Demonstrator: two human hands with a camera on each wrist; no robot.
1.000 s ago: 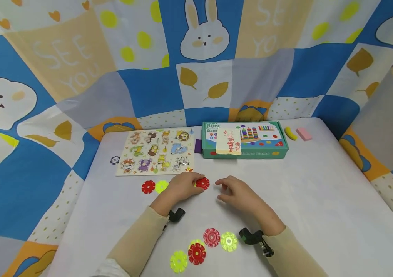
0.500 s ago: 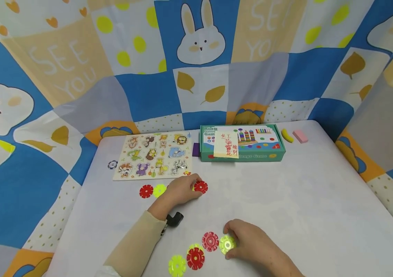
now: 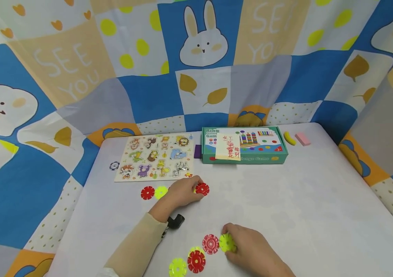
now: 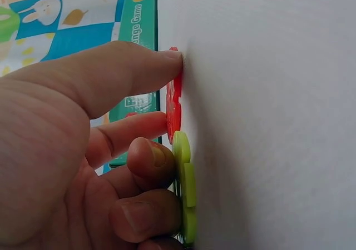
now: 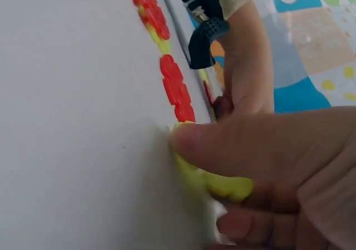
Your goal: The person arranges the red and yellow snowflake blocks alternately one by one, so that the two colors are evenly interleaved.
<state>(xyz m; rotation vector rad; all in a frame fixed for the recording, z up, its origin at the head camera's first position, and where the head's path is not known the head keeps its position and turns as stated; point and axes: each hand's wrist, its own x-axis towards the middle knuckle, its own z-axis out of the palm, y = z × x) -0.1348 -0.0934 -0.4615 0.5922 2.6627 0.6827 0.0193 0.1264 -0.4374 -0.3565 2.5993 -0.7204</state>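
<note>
My left hand [image 3: 182, 192] pinches a red snowflake disc [image 3: 202, 189] by its edges, between thumb and fingers, on the table. In the left wrist view, its other curled fingers touch a yellow-green disc [image 4: 188, 191] beside the red one. The same row runs left to a yellow-green disc [image 3: 161, 192] and a red disc [image 3: 147, 193]; my hand hides its middle. Closer to me, my right hand [image 3: 251, 248] grips another yellow-green snowflake disc [image 3: 226, 243], tilted, with thumb and fingers at its rim. Just left of it lies a lighter red disc [image 3: 210, 244].
In front lie a red disc [image 3: 196, 262] overlapping a yellow-green one and a separate yellow-green disc [image 3: 178, 268]. An animal puzzle board [image 3: 121, 178] and a green game box [image 3: 251, 159] with a note stand behind. A toy banana [image 3: 289, 138] and pink block [image 3: 303, 139] sit back right.
My right hand has come back from near the left hand to the front and taken hold of the yellow-green disc, which now tilts. My left hand stays at the red disc.
</note>
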